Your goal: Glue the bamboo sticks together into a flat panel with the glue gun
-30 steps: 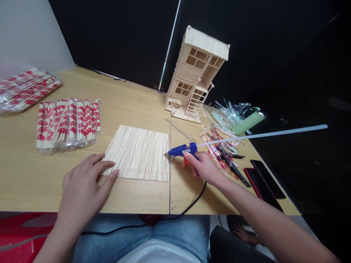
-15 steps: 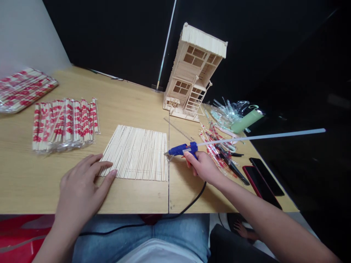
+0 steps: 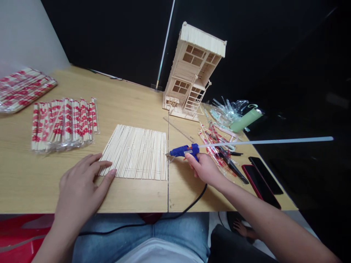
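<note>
Glue gun [image 3: 184, 151] is gripped in my right hand [image 3: 204, 167], with the fingers closed about the handle and the nozzle pointing left. The nozzle sits at the right edge of the stick panel [image 3: 137, 153]; I cannot tell whether the two touch. A long translucent glue stick [image 3: 274, 141] projects from the rear of the tool, and a black cord [image 3: 197, 198] runs below it over the near table edge. My left hand [image 3: 82, 179] is open, palm down, fingertips on the panel's lower left edge; it grips nothing. The panel lies flat on the wooden table [image 3: 123, 91], between both hands. Behind it, to the right, stands a model house [image 3: 189, 73]. Wrapped chopsticks [image 3: 64, 122] lie to the left; a green bottle [image 3: 246, 119] and two phones [image 3: 261, 184] lie to the right
</note>
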Demonstrator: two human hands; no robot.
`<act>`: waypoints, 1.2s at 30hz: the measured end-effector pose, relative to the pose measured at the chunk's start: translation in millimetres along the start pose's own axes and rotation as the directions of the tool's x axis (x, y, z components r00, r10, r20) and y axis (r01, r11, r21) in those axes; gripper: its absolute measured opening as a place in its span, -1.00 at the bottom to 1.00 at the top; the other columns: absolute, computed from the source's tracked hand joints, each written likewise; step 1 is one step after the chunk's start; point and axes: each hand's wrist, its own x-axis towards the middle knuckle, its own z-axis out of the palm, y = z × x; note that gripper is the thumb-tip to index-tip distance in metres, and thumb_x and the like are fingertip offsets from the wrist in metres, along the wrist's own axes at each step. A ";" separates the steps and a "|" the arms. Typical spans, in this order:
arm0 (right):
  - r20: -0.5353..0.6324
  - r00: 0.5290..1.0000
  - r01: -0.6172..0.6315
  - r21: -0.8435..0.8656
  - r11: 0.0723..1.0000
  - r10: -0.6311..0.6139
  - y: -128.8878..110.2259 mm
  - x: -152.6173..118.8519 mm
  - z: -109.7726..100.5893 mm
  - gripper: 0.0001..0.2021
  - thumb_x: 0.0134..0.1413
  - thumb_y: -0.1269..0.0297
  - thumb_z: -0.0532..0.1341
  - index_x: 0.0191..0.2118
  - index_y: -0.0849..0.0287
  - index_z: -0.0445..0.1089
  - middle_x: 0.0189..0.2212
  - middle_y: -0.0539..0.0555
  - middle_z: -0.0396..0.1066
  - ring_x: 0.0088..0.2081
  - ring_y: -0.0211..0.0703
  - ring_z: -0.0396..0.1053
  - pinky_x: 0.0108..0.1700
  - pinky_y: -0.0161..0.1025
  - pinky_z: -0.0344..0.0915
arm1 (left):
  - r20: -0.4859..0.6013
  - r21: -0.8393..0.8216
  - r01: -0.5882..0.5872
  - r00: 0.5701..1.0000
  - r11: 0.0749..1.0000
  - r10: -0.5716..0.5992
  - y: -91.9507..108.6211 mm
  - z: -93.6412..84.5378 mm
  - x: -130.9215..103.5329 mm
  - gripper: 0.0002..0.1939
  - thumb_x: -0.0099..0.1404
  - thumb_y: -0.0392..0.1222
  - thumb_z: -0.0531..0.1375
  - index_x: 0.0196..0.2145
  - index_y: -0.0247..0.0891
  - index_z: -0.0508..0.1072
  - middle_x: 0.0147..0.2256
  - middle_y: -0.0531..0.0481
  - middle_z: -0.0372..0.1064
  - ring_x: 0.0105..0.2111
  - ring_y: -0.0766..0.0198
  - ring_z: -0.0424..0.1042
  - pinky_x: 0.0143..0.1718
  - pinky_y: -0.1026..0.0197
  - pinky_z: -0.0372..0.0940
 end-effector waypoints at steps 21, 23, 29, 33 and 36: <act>-0.019 1.000 0.000 0.006 1.000 0.000 2.6 -1.8 -0.2 -0.52 0.24 -0.19 0.05 -0.51 0.08 0.28 -0.77 -0.03 0.28 -0.68 -0.12 0.38 -0.53 -0.26 0.23 | 0.011 -0.023 0.018 1.000 1.000 -0.017 -0.2 -0.4 0.3 -0.62 0.42 0.18 0.04 -0.10 -0.10 0.47 0.14 -0.18 0.42 0.19 -0.16 0.38 0.17 -0.26 0.27; -0.014 1.000 0.009 -0.014 1.000 -0.010 2.2 -3.1 -0.9 -0.51 0.24 -0.20 0.05 -0.52 0.08 0.27 -0.77 -0.02 0.29 -0.66 -0.12 0.39 -0.51 -0.25 0.23 | 0.012 -0.024 0.020 1.000 1.000 -0.020 0.3 -0.7 0.3 -0.61 0.42 0.18 0.03 -0.10 -0.10 0.48 0.14 -0.18 0.42 0.19 -0.17 0.38 0.17 -0.26 0.28; 0.014 1.000 -0.009 -0.012 1.000 0.009 -2.8 -9.0 -1.8 -0.50 0.24 -0.20 0.05 -0.55 0.07 0.24 -0.76 -0.02 0.28 -0.67 -0.14 0.36 -0.53 -0.26 0.20 | 0.016 -0.022 0.034 0.999 0.999 -0.034 2.9 -1.8 -0.5 -0.58 0.44 0.19 0.02 -0.10 -0.13 0.49 0.13 -0.20 0.43 0.22 -0.15 0.36 0.19 -0.23 0.26; 0.136 0.991 -0.017 0.097 0.995 0.003 -7.7 -20.0 -15.8 -0.48 0.22 -0.21 0.11 -0.54 0.11 0.29 -0.75 -0.03 0.26 -0.69 -0.21 0.29 -0.56 -0.30 0.15 | 0.000 -0.021 0.028 1.000 0.999 -0.028 2.9 -1.4 -1.4 -0.59 0.44 0.18 0.03 -0.09 -0.14 0.49 0.15 -0.20 0.42 0.22 -0.13 0.36 0.19 -0.22 0.26; 0.292 0.955 -0.049 0.326 0.944 -0.051 -8.1 -33.6 -33.7 -0.43 0.24 -0.26 0.12 -0.50 0.18 0.41 -0.79 -0.05 0.18 -0.72 -0.29 0.15 -0.62 -0.34 0.04 | -0.004 -0.021 0.028 1.000 0.999 -0.028 2.4 -0.5 -2.3 -0.60 0.44 0.17 0.05 -0.08 -0.14 0.50 0.16 -0.18 0.41 0.22 -0.13 0.36 0.19 -0.21 0.26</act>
